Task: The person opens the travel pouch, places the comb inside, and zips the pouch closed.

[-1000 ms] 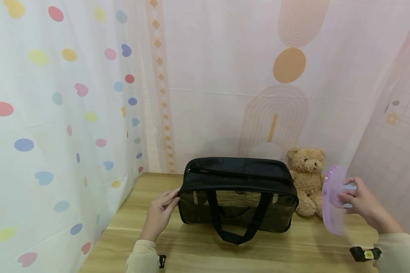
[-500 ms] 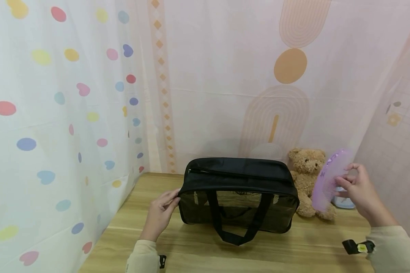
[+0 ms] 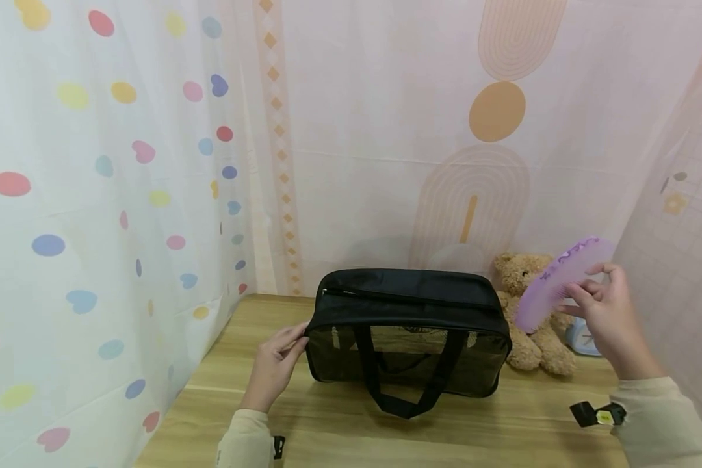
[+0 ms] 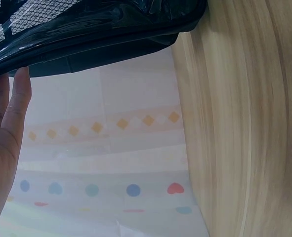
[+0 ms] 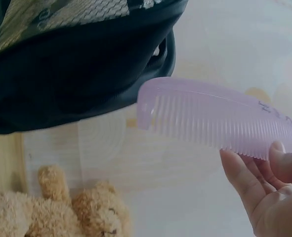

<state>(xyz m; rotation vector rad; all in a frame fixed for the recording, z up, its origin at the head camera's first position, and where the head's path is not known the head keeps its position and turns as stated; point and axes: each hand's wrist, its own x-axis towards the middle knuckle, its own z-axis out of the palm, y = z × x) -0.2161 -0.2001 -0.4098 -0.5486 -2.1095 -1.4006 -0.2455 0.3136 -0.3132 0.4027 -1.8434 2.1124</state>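
Observation:
A lilac comb is pinched by its toothed side between the thumb and fingers of my right hand. It tilts in the air in front of the teddy bear, to the right of the black bag. In the right wrist view the comb points its free end toward the bag's top edge. My left hand grips the bag's upper left corner between thumb and fingers. The bag has see-through sides, a zipper along the top and a handle hanging at the front.
Behind the right hand, a pale blue object is partly hidden beside the bear. Everything stands on a wooden table. Patterned curtains close off the back and both sides.
My right hand has moved up and left with the comb, which has tilted further over and now overlaps the bear. The left hand and the bag have stayed in place.

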